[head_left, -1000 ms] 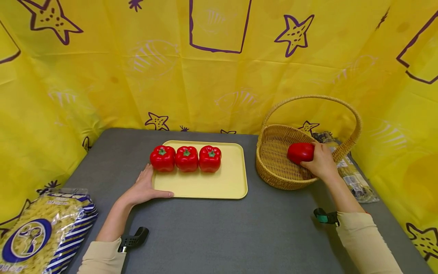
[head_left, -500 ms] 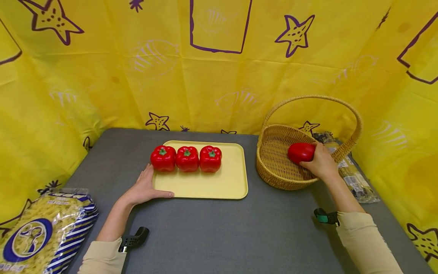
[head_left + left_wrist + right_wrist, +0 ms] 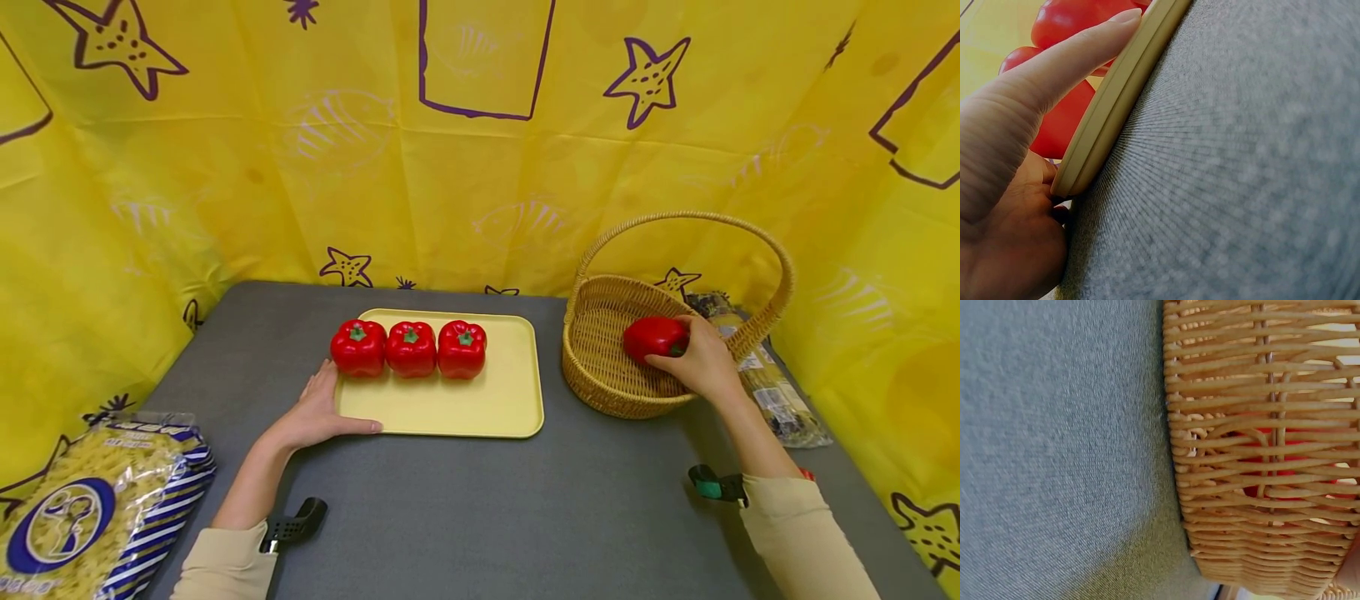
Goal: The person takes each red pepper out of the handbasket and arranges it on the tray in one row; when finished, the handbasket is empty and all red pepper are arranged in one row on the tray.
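Note:
Three red bell peppers (image 3: 411, 350) with green stems stand in a row on a yellow tray (image 3: 480, 408), in the head view. My left hand (image 3: 315, 412) is at the tray's near left corner, thumb straight along the front rim, other fingers along the left side. The left wrist view shows that thumb (image 3: 1054, 69) resting across the rim. Inside a wicker basket (image 3: 611, 392) on the right, my right hand (image 3: 705, 358) holds another red bell pepper (image 3: 651, 337) lying on its side, thumb at its near side. In the right wrist view, the basket wall mostly hides this pepper.
A pasta bag (image 3: 97, 508) lies at the left table edge. Behind the basket on the right is another clear packet (image 3: 776, 392). The basket's tall handle (image 3: 682, 217) arches above the right hand. A yellow curtain (image 3: 480, 167) surrounds the grey table (image 3: 480, 508).
The pepper in the basket has turned and shifted slightly left, so its stem end now shows beside my right hand. My left hand and the tray have stayed in place.

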Demonstrator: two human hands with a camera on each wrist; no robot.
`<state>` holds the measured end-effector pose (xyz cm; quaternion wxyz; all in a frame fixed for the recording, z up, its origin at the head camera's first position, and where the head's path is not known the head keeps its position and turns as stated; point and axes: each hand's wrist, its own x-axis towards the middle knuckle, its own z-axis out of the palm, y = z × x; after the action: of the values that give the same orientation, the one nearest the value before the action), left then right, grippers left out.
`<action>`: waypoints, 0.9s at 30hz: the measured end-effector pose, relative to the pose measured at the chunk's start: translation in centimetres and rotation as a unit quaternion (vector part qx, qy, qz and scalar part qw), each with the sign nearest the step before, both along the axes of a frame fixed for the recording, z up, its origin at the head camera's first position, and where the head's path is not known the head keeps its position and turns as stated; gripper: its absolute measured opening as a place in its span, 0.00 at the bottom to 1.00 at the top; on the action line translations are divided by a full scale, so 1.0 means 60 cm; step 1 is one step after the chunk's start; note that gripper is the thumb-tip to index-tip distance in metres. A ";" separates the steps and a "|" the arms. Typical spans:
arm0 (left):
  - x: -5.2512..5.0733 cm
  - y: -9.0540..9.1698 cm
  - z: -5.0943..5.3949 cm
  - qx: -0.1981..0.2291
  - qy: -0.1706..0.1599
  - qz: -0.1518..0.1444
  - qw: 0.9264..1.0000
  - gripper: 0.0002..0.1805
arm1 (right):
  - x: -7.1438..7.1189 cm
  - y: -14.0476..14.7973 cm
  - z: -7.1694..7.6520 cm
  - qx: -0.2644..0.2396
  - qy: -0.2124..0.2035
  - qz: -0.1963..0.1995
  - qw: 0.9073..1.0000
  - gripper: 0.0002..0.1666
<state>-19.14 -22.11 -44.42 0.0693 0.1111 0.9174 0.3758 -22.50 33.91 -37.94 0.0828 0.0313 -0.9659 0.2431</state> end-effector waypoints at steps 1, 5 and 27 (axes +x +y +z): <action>0.000 0.000 0.000 0.000 0.000 0.000 1.000 0.71 | 0.002 -0.002 0.000 -0.005 0.004 -0.001 1.000 0.49; 0.000 0.001 0.000 0.000 0.001 0.000 1.000 0.71 | 0.007 -0.009 0.000 -0.017 0.016 -0.001 1.000 0.50; 0.000 -0.001 -0.001 0.002 0.001 -0.002 1.000 0.71 | 0.033 -0.080 0.033 -0.077 0.030 0.021 0.996 0.50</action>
<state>-19.14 -22.15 -44.45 0.0685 0.1132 0.9166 0.3773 -20.53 29.09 -35.96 0.1089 0.0522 -0.9405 0.3177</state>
